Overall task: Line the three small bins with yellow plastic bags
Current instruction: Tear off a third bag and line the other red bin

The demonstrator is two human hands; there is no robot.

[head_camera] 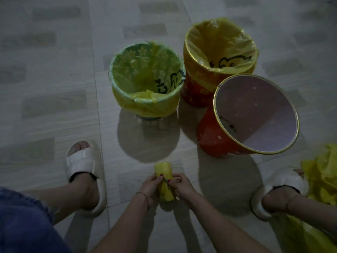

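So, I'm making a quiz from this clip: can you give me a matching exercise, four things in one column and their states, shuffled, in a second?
Things
1. green bin
2. far red bin
3. near red bin
4. roll of yellow bags

States
A. tilted, bare inside, no bag
B. held in both hands, the left hand and the right hand
C. lined; the bag's printed drawing shows inside, gold rim
D. lined; yellow bag folded over a pale green rim

Pairs: 1-D, 2-C, 3-A, 4-B
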